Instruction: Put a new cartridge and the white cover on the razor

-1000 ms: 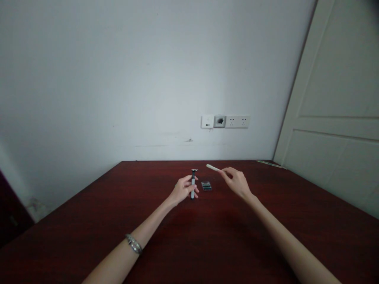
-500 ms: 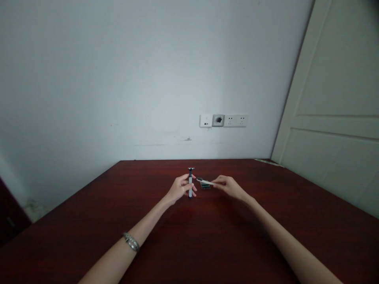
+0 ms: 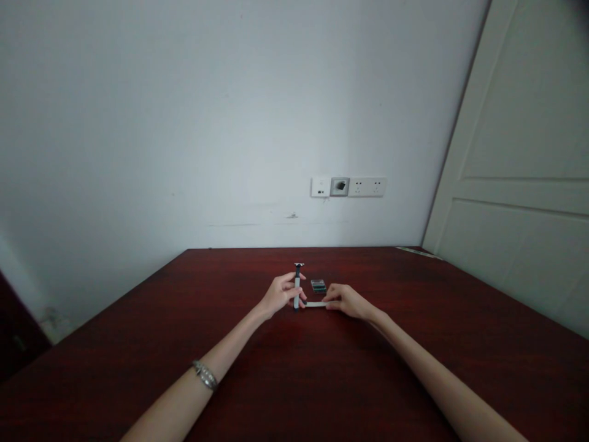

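Observation:
My left hand [image 3: 281, 294] is closed around the handle of a razor [image 3: 297, 280], which stands upright with its dark head on top and its base near the table. My right hand [image 3: 346, 301] pinches one end of a thin white stick [image 3: 315, 304] that lies low and flat on the dark red table [image 3: 294, 374], its far end pointing at the razor's base. Just behind the stick sits a small clear case of razor cartridges [image 3: 318, 286].
A white wall rises behind the table with a row of sockets [image 3: 348, 186]. A pale door [image 3: 519, 184] stands at the right. A metal bracelet [image 3: 205, 376] is on my left wrist.
My right hand came down and leftward with the white stick, from raised in the air to lying on the table beside the razor. My left hand kept the razor upright.

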`<state>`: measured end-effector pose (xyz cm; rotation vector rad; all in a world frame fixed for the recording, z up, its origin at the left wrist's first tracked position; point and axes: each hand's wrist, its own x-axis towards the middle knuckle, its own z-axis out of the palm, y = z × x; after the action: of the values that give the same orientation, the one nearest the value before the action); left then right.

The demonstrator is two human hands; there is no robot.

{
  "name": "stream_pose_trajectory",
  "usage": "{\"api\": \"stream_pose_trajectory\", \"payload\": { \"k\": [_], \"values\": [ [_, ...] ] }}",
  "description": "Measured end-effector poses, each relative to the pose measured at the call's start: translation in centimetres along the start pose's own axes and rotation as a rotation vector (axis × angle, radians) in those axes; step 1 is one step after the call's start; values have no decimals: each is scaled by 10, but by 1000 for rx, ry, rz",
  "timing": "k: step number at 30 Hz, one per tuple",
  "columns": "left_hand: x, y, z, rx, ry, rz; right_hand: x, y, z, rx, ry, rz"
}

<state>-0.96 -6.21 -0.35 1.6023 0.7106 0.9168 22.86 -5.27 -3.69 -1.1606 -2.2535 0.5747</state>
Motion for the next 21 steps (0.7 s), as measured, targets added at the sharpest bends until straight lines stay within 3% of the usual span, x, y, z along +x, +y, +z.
{"api": "stream_pose_trajectory", "payload": {
  "k": [21],
  "values": [
    [1,-2,-3,-5,6,-17,-2,14,4,33,-39,-10]
  ]
}}
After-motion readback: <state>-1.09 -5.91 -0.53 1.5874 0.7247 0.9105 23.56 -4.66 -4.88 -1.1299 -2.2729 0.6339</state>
